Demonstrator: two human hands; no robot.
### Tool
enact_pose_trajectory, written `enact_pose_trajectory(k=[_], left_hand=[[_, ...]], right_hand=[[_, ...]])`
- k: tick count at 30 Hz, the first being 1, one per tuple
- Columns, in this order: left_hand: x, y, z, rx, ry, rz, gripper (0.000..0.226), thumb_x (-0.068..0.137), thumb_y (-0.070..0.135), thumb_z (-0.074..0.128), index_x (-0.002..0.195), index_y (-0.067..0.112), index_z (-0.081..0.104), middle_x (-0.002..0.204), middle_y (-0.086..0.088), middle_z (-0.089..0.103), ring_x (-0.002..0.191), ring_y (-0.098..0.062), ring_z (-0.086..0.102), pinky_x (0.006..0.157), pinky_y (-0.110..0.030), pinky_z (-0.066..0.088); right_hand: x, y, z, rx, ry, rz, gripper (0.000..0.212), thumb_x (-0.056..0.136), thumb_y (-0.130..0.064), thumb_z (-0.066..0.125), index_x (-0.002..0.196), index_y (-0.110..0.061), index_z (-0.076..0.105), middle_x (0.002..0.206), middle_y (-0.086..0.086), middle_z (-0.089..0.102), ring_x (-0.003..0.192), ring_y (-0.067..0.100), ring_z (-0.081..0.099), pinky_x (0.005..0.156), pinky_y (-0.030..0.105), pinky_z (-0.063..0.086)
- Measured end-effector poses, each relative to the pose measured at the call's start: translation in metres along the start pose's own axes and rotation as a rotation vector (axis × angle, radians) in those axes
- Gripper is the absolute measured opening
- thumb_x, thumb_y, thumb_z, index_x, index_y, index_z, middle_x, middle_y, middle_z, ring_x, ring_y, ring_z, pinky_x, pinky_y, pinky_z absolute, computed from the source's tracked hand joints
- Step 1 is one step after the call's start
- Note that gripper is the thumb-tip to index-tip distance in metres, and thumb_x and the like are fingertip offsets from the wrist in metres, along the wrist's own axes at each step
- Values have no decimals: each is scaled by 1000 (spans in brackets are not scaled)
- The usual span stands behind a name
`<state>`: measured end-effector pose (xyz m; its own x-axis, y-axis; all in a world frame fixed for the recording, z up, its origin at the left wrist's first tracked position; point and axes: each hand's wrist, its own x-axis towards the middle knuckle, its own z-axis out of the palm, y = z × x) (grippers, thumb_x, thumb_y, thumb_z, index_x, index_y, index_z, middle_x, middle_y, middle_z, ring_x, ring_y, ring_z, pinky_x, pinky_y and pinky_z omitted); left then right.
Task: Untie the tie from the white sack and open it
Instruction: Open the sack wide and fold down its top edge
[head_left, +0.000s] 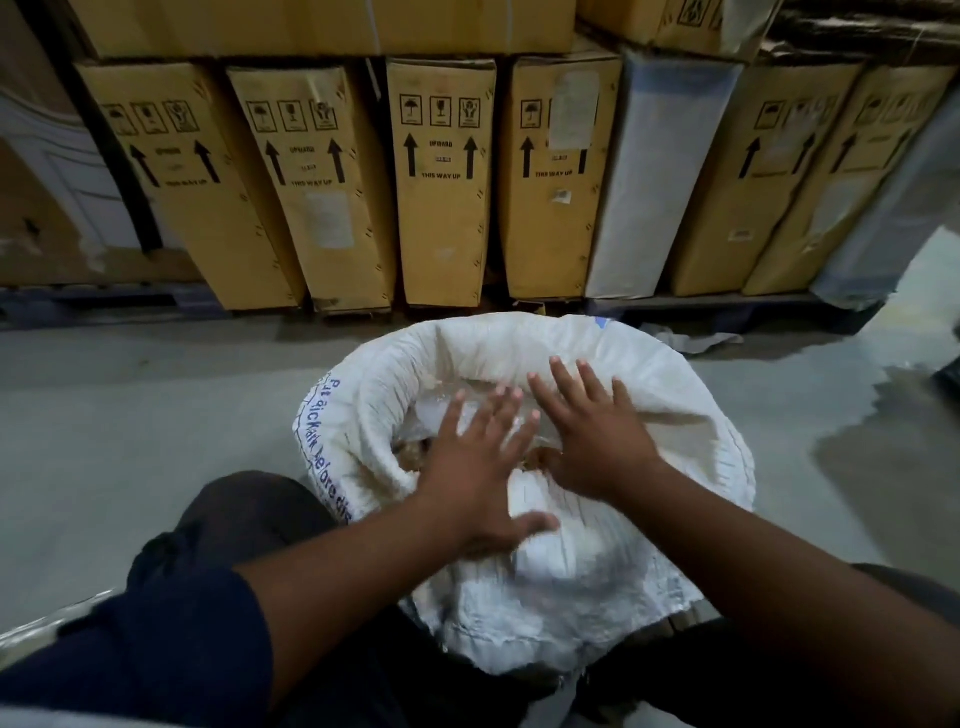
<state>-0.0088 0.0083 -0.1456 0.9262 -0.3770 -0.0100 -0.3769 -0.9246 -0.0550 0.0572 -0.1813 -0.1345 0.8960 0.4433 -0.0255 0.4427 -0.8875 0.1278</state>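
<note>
The white sack stood in the lower centre of the frame, between the person's knees, its mouth already spread wide and its rim rolled outward, with blue lettering running down its left side. No tie could be made out on it. Both hands were over the open mouth with fingers splayed flat and nothing gripped in either. The left hand lay palm down at the centre of the opening, its thumb stretched toward the near fold of the sack and its fingertips blurred over a clear plastic liner inside. The right hand sat just beside it, to the right, its fingers reaching onto the far inner wall of the woven fabric; whether the palms pressed on the material or only hovered could not be told. Something brownish showed low in the opening, left of the left hand, too unclear to name. A dark blue sleeve covered the left upper arm at the lower left. Across the top of the frame a row of tall cardboard boxes printed "THIS WAY UP" stood on a pallet, above the grey concrete floor.
</note>
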Motion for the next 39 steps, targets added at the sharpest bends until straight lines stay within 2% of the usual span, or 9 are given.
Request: enact_pose_trajectory(k=[9,13,16,19,22,24,28,34,39], left_hand=[[-55,13,41,-114,-543,-7,130,72,100,44,162,36,-24,169,-7,-34,157,-35,-29,118,-70,-18],[-74,37,43,-121,-650,168,100,96,69,55,162,46,-17,173,-14,-20,159,-35,-20,122,-67,-12],[-48,21,13,-292,-729,217,98,79,95,43,161,52,11,176,-9,10,162,-28,9,127,-53,10],[-3,-8,-17,-627,-373,19,76,88,91,30,137,42,59,140,-4,67,127,-25,63,102,-33,44],[34,-34,-16,-685,11,-196,36,106,55,46,120,30,68,108,2,75,96,-18,72,87,-39,58],[51,-46,-1,-601,99,-213,29,104,42,56,128,29,67,114,6,74,102,-17,70,88,-38,57],[73,-65,27,-649,68,-242,69,97,48,64,160,38,38,156,4,54,139,-21,53,113,-41,45],[102,-88,39,-629,235,-248,102,88,55,67,165,46,1,170,-1,32,151,-25,38,120,-49,40],[112,-97,38,-529,381,-343,104,87,61,59,168,32,-1,176,-1,12,162,-21,12,129,-41,18]], right_hand=[[-2,55,45,-13,-110,155,84,97,-73,16,165,-30,-8,173,7,-17,160,31,-13,125,64,-3],[0,50,49,134,-145,112,81,101,-69,20,165,-29,-9,173,5,-17,160,26,-13,126,61,-6],[4,34,38,206,-24,-32,76,103,-65,21,165,-29,-6,173,0,-13,160,20,-10,130,49,3],[1,16,32,289,48,-194,68,106,-52,29,166,-25,13,174,0,6,160,19,10,128,39,19],[-7,13,35,437,64,-152,65,105,-36,45,165,-28,21,172,-7,20,152,18,35,116,28,31],[-6,20,41,515,58,-52,68,102,-25,53,164,-29,25,170,-6,29,148,22,41,113,34,39],[7,42,53,591,45,125,74,100,-36,58,164,-27,23,165,3,36,146,25,41,113,38,40],[39,75,64,462,116,209,92,98,-49,59,167,-22,4,175,-1,-7,160,17,-12,131,44,2],[57,81,48,465,350,168,82,95,-23,68,164,-10,24,174,12,10,162,27,3,131,45,6]])
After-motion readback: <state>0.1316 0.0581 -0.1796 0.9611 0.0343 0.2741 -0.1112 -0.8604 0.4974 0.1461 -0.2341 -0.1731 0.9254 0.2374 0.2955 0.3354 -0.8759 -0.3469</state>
